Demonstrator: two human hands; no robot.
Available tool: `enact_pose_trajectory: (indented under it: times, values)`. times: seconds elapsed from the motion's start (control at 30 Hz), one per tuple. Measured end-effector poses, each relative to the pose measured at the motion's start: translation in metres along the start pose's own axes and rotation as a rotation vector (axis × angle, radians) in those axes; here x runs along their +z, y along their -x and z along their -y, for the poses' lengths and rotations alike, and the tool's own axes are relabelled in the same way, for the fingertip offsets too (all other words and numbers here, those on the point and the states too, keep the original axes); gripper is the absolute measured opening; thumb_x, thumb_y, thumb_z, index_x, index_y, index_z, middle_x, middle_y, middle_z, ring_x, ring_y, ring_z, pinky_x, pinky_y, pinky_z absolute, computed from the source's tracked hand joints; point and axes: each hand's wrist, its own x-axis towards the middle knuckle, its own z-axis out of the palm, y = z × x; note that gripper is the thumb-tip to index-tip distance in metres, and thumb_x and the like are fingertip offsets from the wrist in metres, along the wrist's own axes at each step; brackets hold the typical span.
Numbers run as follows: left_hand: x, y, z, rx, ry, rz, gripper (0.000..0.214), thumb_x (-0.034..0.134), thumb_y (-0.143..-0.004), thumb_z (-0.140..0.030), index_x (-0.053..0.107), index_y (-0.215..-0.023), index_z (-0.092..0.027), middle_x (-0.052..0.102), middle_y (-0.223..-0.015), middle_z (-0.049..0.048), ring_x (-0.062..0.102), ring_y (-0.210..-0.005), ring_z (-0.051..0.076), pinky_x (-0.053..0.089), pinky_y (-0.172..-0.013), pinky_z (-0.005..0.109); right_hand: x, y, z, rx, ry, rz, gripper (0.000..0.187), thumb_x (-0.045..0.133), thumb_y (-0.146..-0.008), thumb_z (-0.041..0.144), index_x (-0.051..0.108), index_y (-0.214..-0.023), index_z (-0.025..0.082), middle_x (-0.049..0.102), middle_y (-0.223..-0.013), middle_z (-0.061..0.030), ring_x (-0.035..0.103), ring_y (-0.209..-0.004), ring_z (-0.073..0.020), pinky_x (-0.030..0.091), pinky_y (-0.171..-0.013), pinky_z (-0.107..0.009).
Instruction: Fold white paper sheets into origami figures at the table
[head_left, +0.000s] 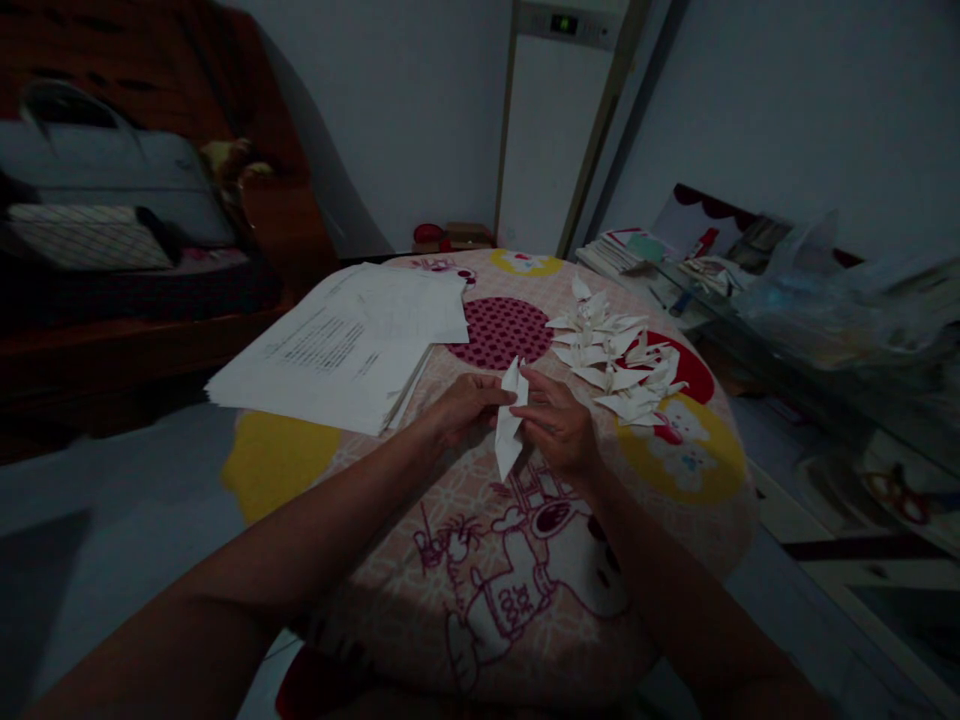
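Between my two hands is a partly folded white paper crane (509, 445), its long pointed end toward me. My left hand (466, 405) pinches it from the left, thumb across the paper. From the right, my right hand (561, 422) grips it near the top and middle with thumb and fingers. Several finished white paper cranes (611, 378) lie in a cluster beyond my right hand. A stack of printed paper sheets (337, 340) rests on the table to the left.
A round table with a patterned cloth (397, 590) lies under my hands. At right stands a glass-topped cabinet (810, 370) with a plastic bag (817, 290) and papers. A wooden bench (289, 215) holding a grey bag (127, 170) is at back left.
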Motion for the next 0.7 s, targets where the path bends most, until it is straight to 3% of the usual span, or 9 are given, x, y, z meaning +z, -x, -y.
enact_pose_trajectory:
  times: [0.17,0.33,0.47,0.7]
  values:
    - [-0.0003,-0.0012,0.0012,-0.006,-0.004,0.007,0.023,0.078,-0.071,-0.013,0.061,-0.056,-0.012,0.057,-0.050,-0.0012,0.045,-0.042,0.005,0.035,-0.044,0.018,-0.0021,-0.0009,0.0013,0.036,-0.008,0.003,0.024,0.064,-0.085,0.013,0.081,-0.097,0.025,0.064,-0.140,-0.0068,0.062,-0.118,-0.0265,0.055,-0.096,-0.047]
    - [-0.0019,-0.0033,0.0041,-0.060,-0.008,0.034,0.011,0.078,-0.066,-0.015,0.068,-0.065,-0.010,0.067,-0.061,0.0046,0.057,-0.050,0.010,0.045,-0.050,0.020,-0.0024,-0.0041,0.0061,0.095,0.021,-0.059,0.014,0.068,-0.085,0.019,0.080,-0.081,0.024,0.072,-0.125,-0.0085,0.064,-0.111,-0.0263,0.053,-0.096,-0.046]
    - [-0.0035,-0.0050,0.0068,-0.095,-0.030,0.047,0.010,0.074,-0.064,-0.016,0.070,-0.070,-0.009,0.070,-0.066,0.0083,0.065,-0.055,0.014,0.053,-0.054,0.023,0.0008,-0.0035,0.0067,0.217,-0.084,-0.086,0.015,0.070,-0.085,0.022,0.078,-0.072,0.023,0.074,-0.120,-0.0089,0.066,-0.110,-0.0253,0.052,-0.096,-0.045]
    - [-0.0010,-0.0039,0.0038,-0.123,-0.073,0.015,0.008,0.069,-0.061,-0.012,0.068,-0.068,-0.009,0.069,-0.062,0.0077,0.062,-0.051,0.014,0.052,-0.051,0.023,0.0061,-0.0007,0.0028,0.311,-0.245,-0.100,0.015,0.071,-0.085,0.026,0.079,-0.072,0.023,0.076,-0.119,-0.0079,0.069,-0.106,-0.0235,0.054,-0.094,-0.042]
